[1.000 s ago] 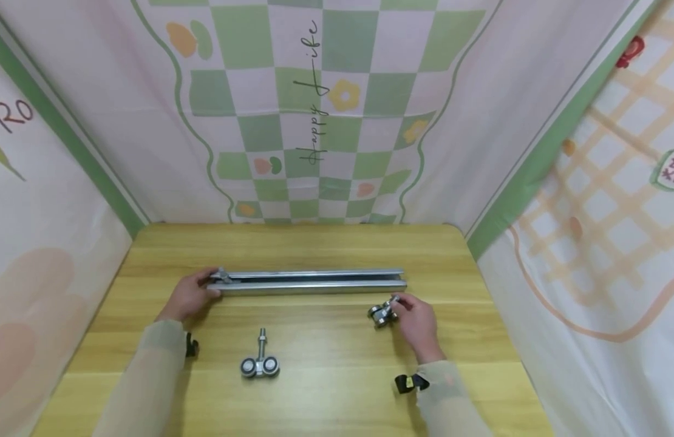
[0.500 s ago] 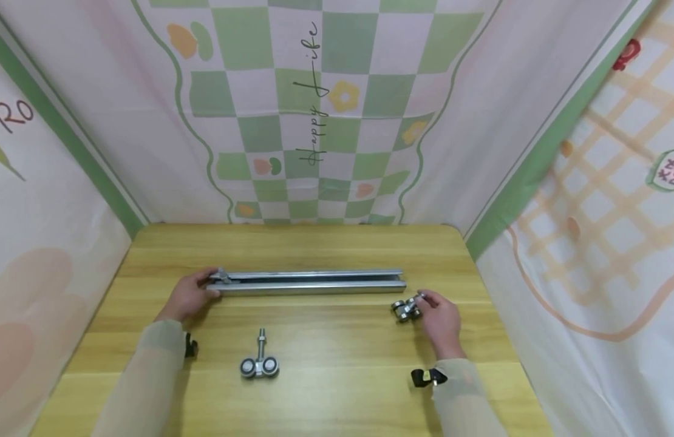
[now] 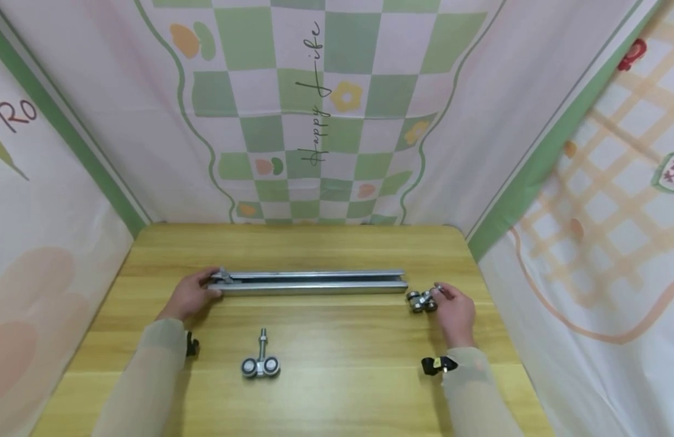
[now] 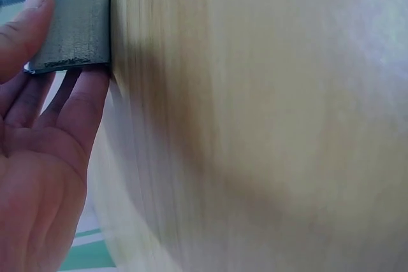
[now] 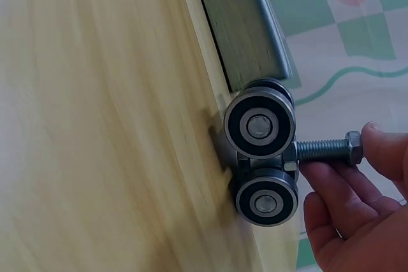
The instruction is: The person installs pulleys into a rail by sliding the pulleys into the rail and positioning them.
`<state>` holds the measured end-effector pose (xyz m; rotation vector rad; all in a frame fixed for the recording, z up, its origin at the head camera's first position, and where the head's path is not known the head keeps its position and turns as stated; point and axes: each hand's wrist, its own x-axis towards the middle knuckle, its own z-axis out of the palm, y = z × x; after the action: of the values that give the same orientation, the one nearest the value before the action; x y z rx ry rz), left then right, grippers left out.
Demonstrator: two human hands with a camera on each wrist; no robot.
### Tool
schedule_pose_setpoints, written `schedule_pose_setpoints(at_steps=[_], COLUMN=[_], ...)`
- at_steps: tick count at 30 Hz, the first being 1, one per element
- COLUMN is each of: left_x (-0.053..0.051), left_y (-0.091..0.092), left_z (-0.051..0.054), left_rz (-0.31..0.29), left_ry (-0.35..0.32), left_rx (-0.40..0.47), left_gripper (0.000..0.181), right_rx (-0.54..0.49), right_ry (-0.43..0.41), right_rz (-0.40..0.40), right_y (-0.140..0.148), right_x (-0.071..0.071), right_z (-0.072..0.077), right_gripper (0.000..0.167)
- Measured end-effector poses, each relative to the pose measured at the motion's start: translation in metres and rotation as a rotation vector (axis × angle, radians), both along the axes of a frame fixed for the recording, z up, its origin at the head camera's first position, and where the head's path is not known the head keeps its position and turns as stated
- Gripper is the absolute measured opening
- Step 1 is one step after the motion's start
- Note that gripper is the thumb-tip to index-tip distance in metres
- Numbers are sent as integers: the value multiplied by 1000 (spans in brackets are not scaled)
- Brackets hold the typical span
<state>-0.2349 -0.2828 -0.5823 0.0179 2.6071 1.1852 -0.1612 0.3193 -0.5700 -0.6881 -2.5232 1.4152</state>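
Observation:
A slotted metal rail (image 3: 315, 288) lies lengthwise across the table. My left hand (image 3: 189, 296) grips its left end, thumb on the near side (image 4: 70, 23). A bolt (image 3: 225, 276) pokes out of the slot beside those fingers; what it belongs to is hidden. By its bolt (image 5: 325, 151), my right hand (image 3: 456, 311) pinches a roller trolley (image 3: 421, 301) just off the rail's right end, bolt pointing up. In the right wrist view its wheels (image 5: 259, 125) stand close to the rail end; whether they touch, I cannot tell. A second roller trolley (image 3: 260, 366) lies on the table.
The wooden table (image 3: 337, 400) has a patterned cloth (image 3: 299, 127) hanging behind it and more cloth at both sides. Black straps (image 3: 438, 365) sit at the wrists.
My right hand has carried the roller trolley rightward and slightly away from me, from in front of the rail to beyond its right end. The left hand and rail stay put.

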Motion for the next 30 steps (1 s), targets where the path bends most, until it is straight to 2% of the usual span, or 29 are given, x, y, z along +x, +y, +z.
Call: schedule_pose_setpoints(at_steps=[11,21,30], left_x=[-1,-1,-2], left_y=[4,3,3], left_z=[3,1,1], left_rz=[0,-4,-16], left_ry=[-3,10,18], left_rx=[5,15,5], left_gripper=[68,66,66], right_rx=[6,-34,-59], right_ry=[26,39,7], right_rz=[-36,-34,-27], right_y=[17,17,13], right_x=[-15,-27,-36], right_z=[1,3,4], right_gripper=[36,37,37])
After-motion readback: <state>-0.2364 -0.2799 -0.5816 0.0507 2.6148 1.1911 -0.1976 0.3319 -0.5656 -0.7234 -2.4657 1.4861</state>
